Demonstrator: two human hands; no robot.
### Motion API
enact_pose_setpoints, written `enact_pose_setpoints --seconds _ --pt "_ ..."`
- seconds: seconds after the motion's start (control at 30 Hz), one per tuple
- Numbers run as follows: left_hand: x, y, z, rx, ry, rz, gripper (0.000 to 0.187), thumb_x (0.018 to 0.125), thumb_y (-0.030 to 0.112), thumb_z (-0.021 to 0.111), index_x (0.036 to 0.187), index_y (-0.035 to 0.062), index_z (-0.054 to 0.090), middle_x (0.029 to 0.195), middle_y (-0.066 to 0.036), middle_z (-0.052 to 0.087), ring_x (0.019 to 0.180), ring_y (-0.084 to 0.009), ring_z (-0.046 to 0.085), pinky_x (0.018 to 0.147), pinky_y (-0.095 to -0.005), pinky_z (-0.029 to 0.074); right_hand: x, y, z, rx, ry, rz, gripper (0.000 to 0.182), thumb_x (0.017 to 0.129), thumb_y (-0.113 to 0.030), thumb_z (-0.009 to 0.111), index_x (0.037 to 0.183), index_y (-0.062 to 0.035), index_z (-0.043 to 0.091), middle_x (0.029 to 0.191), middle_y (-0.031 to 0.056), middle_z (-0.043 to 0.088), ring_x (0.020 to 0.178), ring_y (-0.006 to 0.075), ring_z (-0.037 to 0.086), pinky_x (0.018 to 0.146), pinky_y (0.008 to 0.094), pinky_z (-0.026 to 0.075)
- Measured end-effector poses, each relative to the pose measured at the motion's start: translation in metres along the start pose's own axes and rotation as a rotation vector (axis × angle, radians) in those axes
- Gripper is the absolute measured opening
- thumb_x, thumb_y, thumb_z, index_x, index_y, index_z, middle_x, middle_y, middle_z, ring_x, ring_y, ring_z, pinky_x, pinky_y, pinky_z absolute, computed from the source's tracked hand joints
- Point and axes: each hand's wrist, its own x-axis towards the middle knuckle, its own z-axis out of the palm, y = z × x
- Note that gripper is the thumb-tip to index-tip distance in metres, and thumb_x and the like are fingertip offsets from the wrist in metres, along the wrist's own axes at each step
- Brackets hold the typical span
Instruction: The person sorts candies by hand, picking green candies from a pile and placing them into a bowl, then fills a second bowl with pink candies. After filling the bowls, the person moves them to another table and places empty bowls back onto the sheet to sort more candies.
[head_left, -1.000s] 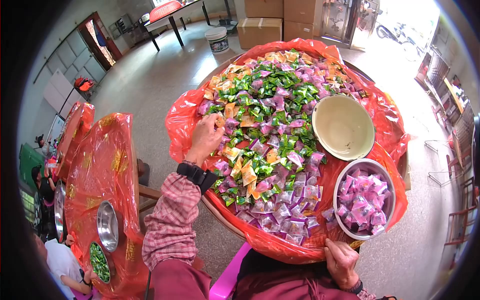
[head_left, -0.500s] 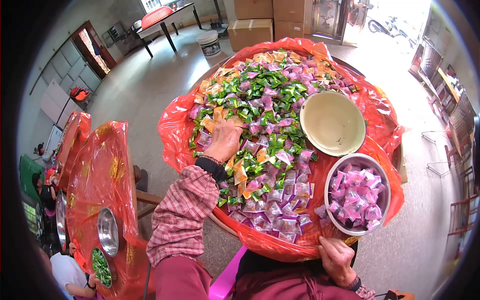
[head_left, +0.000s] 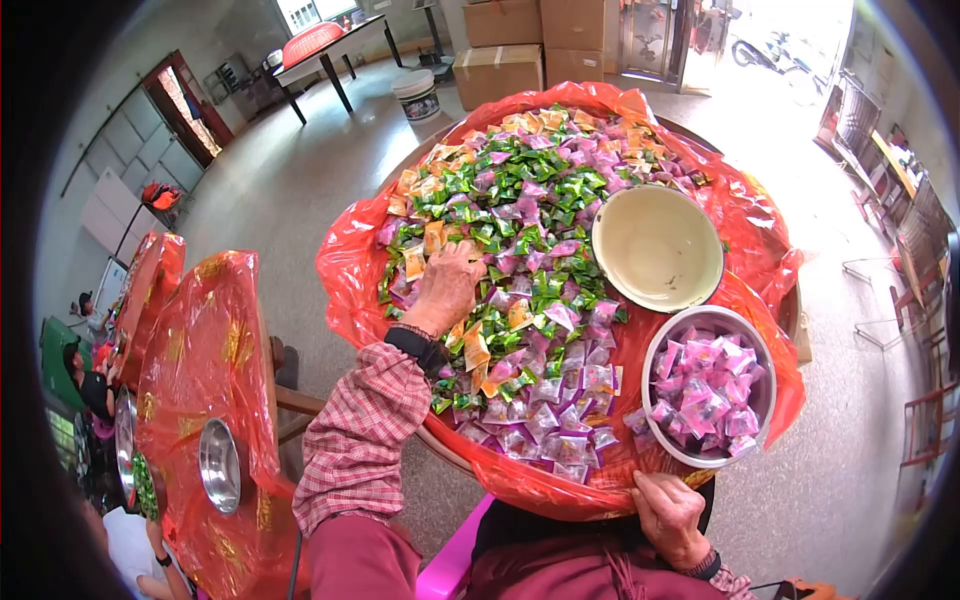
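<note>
The left hand [head_left: 450, 285] reaches into the left part of a broad pile of small wrapped packets [head_left: 545, 190] on the table [head_left: 692, 134]. Its fingers are bunched and pointed down; whether they pinch a packet I cannot tell. Green, purple and orange packets lie around it, with clear-and-purple packets [head_left: 545, 420] at the near edge. The right hand [head_left: 672, 515] rests with curled fingers on the red sheet [head_left: 350, 265] at the near right edge, just below a gray bowl [head_left: 706, 313] of purple packets. A cream bowl [head_left: 655, 245] stands just beyond that one.
</note>
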Motion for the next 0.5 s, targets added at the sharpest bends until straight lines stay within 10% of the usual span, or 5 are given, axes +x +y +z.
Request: enact_pose_setpoints --seconds 0.2,0.3,0.5 --pt "0.003 -0.017 -0.031 -0.741 0.208 -0.294 0.004 0.079 0.004 0.065 0.083 0.0028 0.065 0.074 -0.01 0.066 0.071 -0.0268 0.068 0.064 -0.0394 0.052 -0.001 0.001 0.002 -0.011 0.001 0.008 0.029 0.079 0.002 0.077 0.107 0.0025 0.071 0.088 0.0147 0.073 0.079 0.031 0.073 0.071 0.0373 0.059" --pt "0.003 -0.046 -0.036 -1.051 0.277 -0.438 0.004 0.088 0.007 0.069 0.086 0.0033 0.066 0.078 -0.002 0.069 0.066 -0.0119 0.064 0.059 -0.0275 0.051 -0.001 0.0 0.002 -0.018 -0.005 0.013 0.029 0.079 0.002 0.077 0.107 0.0028 0.071 0.088 0.0151 0.073 0.079 0.0311 0.073 0.071 0.0372 0.059" --pt "-0.016 -0.097 -0.065 -1.231 0.452 -0.627 0.006 0.087 0.006 0.066 0.084 0.0014 0.067 0.076 -0.005 0.068 0.057 -0.0104 0.065 0.055 -0.0245 0.055 0.001 -0.001 0.001 -0.02 0.0 0.018 0.028 0.079 0.002 0.076 0.107 0.0027 0.071 0.087 0.0146 0.073 0.079 0.0309 0.073 0.071 0.0373 0.059"
